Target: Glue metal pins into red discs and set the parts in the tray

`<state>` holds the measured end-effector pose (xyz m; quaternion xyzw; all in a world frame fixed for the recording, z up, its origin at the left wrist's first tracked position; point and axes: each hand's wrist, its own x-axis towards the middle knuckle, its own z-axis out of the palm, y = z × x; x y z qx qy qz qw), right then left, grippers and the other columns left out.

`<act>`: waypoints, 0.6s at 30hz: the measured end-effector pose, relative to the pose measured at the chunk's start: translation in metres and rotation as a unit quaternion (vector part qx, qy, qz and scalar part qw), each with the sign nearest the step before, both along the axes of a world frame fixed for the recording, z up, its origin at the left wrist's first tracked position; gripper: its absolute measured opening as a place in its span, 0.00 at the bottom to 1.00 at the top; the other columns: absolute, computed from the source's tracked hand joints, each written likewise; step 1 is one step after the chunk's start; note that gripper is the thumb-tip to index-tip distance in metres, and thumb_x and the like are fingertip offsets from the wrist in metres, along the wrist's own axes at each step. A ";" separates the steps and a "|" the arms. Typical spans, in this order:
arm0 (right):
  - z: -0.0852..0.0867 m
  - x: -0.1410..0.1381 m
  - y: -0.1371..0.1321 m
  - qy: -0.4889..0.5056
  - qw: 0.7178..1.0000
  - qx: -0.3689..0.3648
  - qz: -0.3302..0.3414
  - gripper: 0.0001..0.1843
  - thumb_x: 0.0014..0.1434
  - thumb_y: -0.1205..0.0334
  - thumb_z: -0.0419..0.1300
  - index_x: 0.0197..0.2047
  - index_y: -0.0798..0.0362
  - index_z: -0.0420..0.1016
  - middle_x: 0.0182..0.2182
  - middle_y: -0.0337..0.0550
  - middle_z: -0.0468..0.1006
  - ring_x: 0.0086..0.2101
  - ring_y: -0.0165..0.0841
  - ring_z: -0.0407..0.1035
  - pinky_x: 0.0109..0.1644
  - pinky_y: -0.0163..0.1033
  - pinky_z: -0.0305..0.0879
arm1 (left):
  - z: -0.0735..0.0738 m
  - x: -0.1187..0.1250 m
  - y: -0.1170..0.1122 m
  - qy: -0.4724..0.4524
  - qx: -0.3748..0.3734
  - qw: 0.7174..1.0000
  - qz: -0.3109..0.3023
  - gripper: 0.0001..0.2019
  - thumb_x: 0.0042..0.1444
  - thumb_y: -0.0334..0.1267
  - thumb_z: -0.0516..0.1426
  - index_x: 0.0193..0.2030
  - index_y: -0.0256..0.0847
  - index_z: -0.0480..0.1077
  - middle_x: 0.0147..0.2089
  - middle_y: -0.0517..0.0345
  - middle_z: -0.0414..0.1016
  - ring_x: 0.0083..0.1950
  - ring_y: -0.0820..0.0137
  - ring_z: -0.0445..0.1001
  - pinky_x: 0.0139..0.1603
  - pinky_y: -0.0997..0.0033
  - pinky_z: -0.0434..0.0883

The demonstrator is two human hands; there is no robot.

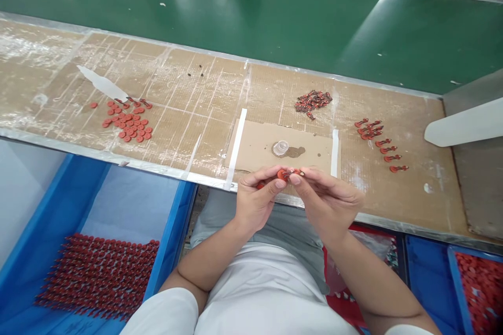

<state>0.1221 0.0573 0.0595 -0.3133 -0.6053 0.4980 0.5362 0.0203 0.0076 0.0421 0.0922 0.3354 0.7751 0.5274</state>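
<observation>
Approx. 40 loose red discs (pixel 129 125), 1 heap of red pegs (pixel 313 103), too many to count, + approx. 10 spaced red pegs (pixel 383 143) nearby. 1 clear cup (pixel 280 148) on 1 cardboard sheet (pixel 259 146), 2 white tape strips (pixel 236 149) alongside. 1 left hand (pixel 255 204), 1 right hand (pixel 328 204), 1 held red peg (pixel 290 174) between them, 2 blue bins (pixel 173 235) below.

The small red part (pixel 290 174) pinched between the left hand (pixel 256 204) and right hand (pixel 328 205) was mostly hidden by the fingers (pixel 294 179), while the blue tray (pixel 458 293) off past the right hand ran out of view, its red pieces (pixel 483 293) too small to tell apart
</observation>
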 end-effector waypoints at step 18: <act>-0.002 0.002 0.001 -0.021 1.000 0.019 0.003 0.17 0.52 0.72 0.71 0.42 0.41 0.83 0.37 0.36 0.85 0.35 0.31 0.80 0.40 0.38 0.81 | -0.003 -0.001 0.000 0.032 0.007 0.999 0.013 0.11 0.40 0.37 0.74 0.33 0.51 0.83 0.38 0.60 0.84 0.43 0.70 0.82 0.50 0.70 0.79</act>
